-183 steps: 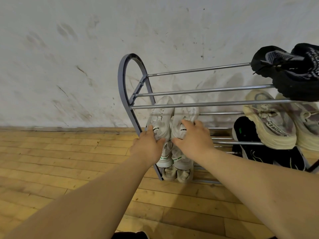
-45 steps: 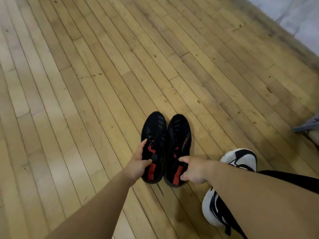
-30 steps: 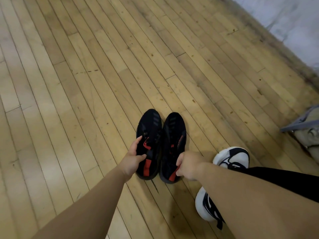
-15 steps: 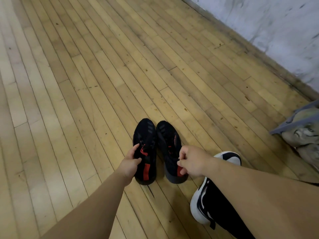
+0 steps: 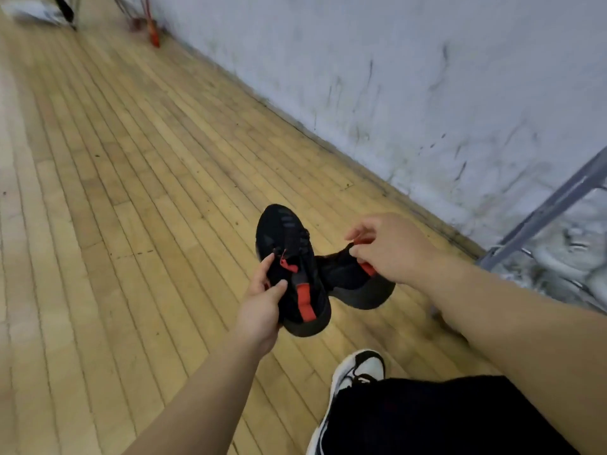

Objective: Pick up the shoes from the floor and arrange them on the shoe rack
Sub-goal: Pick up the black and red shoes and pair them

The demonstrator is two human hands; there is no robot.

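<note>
Two black shoes with red tabs hang above the wooden floor. My left hand [image 5: 262,307] grips the collar of the left black shoe [image 5: 289,257], whose toe points away from me. My right hand [image 5: 391,247] pinches the red pull tab and collar of the right black shoe [image 5: 354,284], which hangs tilted, its toe hidden behind the other shoe. The grey frame of the shoe rack [image 5: 551,205] shows at the right edge against the white wall, with blurred pale shoes behind it.
My own foot in a white and black sneaker [image 5: 358,372] stands on the floor below the shoes, beside my black trouser leg. The wooden floor [image 5: 115,192] stretches away to the left. Red cables and dark items [image 5: 151,27] lie at the far wall.
Both black shoes have left the floor and hang in my hands. The view has swung right and up, bringing the wall and the rack frame closer.
</note>
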